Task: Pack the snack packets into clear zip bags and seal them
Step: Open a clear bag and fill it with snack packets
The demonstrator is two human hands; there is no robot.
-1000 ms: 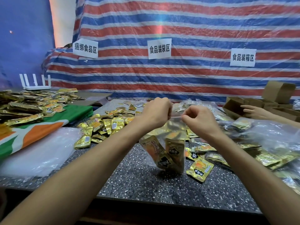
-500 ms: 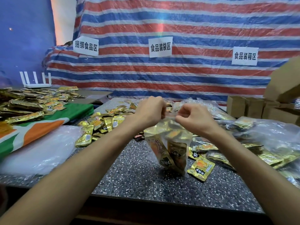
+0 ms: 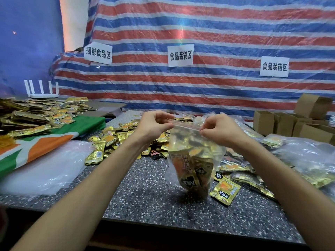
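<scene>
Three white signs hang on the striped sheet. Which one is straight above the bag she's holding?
The middle sign. It hangs directly above the zip bag; the left sign and right sign sit well off to either side.

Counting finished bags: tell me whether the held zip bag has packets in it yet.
Filled. The zip bag hangs from the left hand and right hand, with gold snack packets visible through its clear wall.
</scene>
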